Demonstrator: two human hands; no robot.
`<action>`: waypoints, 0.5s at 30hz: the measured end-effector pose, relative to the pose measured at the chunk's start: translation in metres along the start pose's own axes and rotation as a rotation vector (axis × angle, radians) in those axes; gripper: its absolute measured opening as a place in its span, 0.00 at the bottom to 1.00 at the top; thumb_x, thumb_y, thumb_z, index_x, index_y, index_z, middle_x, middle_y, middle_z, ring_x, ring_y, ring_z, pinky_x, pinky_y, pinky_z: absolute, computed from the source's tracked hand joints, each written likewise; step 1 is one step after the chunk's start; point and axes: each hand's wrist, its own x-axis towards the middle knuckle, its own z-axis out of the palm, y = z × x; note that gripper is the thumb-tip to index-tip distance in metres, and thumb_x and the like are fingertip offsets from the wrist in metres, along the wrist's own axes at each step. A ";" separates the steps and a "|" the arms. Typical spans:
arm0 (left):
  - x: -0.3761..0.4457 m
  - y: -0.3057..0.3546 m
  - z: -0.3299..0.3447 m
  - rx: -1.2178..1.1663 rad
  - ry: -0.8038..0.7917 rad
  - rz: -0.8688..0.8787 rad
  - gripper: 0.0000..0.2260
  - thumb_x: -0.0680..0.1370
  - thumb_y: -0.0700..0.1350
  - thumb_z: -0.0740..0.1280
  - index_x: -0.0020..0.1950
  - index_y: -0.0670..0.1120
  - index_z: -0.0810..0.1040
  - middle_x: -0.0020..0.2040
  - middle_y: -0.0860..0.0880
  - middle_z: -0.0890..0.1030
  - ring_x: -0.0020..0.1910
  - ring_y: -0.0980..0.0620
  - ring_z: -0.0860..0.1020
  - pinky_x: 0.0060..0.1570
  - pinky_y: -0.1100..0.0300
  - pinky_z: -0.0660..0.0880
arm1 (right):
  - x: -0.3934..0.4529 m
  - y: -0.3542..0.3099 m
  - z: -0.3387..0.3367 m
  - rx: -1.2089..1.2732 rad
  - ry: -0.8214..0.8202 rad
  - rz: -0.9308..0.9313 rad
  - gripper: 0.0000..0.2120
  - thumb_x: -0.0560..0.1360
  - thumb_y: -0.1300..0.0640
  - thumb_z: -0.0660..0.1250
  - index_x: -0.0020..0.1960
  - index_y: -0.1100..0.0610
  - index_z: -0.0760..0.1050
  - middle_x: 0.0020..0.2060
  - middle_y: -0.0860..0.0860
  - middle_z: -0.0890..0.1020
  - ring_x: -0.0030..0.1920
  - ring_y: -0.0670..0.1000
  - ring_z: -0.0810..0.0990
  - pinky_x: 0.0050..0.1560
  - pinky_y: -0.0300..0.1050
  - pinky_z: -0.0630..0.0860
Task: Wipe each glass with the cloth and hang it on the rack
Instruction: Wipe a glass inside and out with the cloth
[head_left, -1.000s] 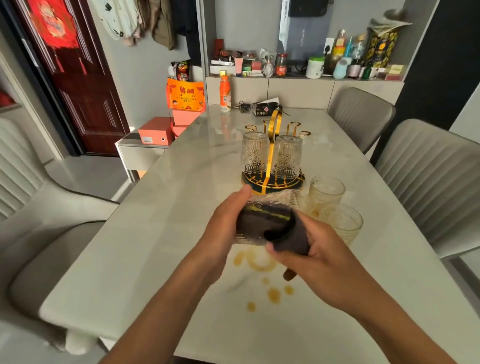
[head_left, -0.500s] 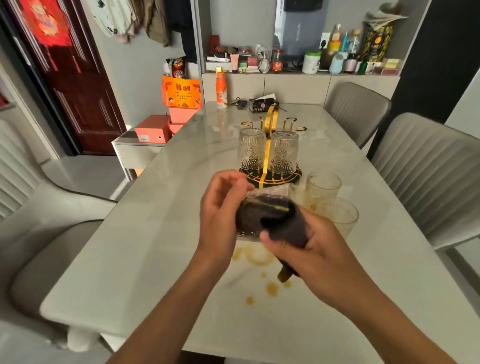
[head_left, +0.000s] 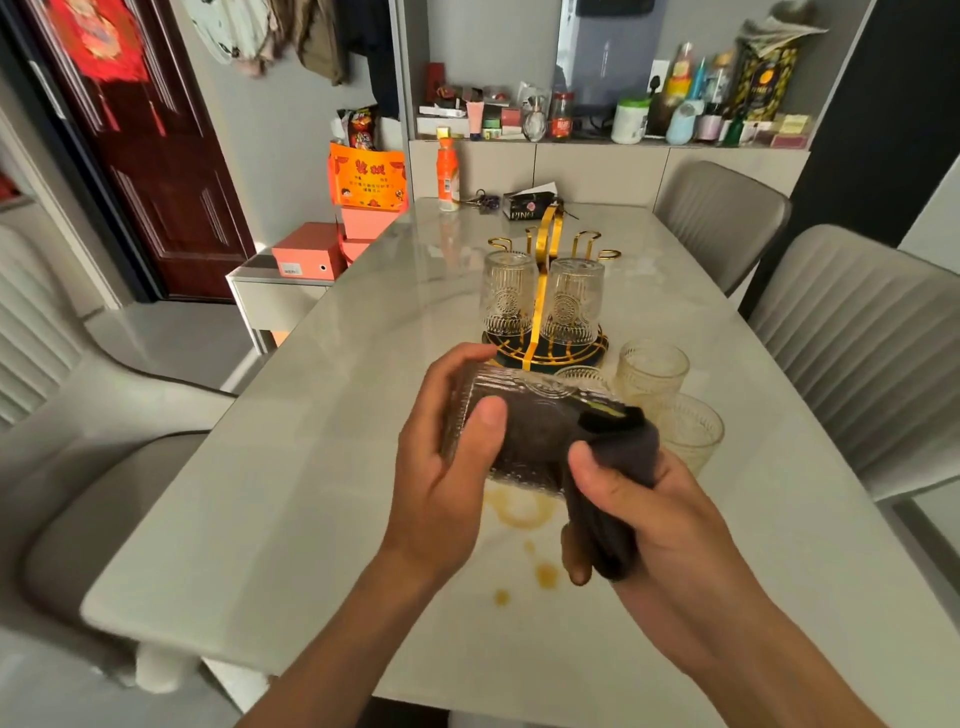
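At frame centre the left hand (head_left: 447, 467) grips the ribbed clear glass (head_left: 511, 410), lying sideways with its mouth toward the right hand (head_left: 644, 525), whose fingers pinch the dark cloth (head_left: 610, 467) stuffed inside, while the gold wire rack (head_left: 545, 291) stands just beyond.

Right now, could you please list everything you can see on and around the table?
held glass: one, clear, in both hands
cloth: one, dark, stuffed into held glass
rack: one, gold, mid-table
hung glasses: two, clear, upside down on rack
standing glasses: three, clear, right of rack
stains: several, amber, near table edge
bottle: one, orange, far end
chairs: four, grey, around table
left hand: holds glass
right hand: grips cloth
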 end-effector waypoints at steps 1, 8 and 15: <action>-0.003 -0.002 0.000 0.029 0.013 0.035 0.13 0.79 0.54 0.60 0.59 0.50 0.76 0.50 0.59 0.80 0.49 0.60 0.79 0.46 0.65 0.76 | 0.000 -0.002 -0.001 -0.032 -0.041 0.000 0.09 0.68 0.60 0.71 0.43 0.48 0.85 0.30 0.48 0.79 0.26 0.47 0.73 0.23 0.41 0.73; 0.022 0.004 0.003 0.128 -0.132 -0.531 0.13 0.82 0.59 0.60 0.46 0.56 0.81 0.42 0.59 0.84 0.43 0.61 0.80 0.49 0.62 0.77 | 0.009 -0.010 -0.014 -0.611 -0.098 -0.167 0.14 0.70 0.58 0.71 0.52 0.42 0.81 0.35 0.47 0.82 0.31 0.46 0.76 0.25 0.48 0.77; 0.021 0.008 0.011 0.151 0.037 0.068 0.07 0.81 0.46 0.61 0.48 0.54 0.78 0.42 0.53 0.79 0.44 0.59 0.77 0.42 0.67 0.73 | 0.002 -0.020 -0.008 -0.303 -0.112 -0.085 0.11 0.68 0.62 0.77 0.48 0.52 0.82 0.33 0.54 0.77 0.26 0.47 0.73 0.22 0.43 0.73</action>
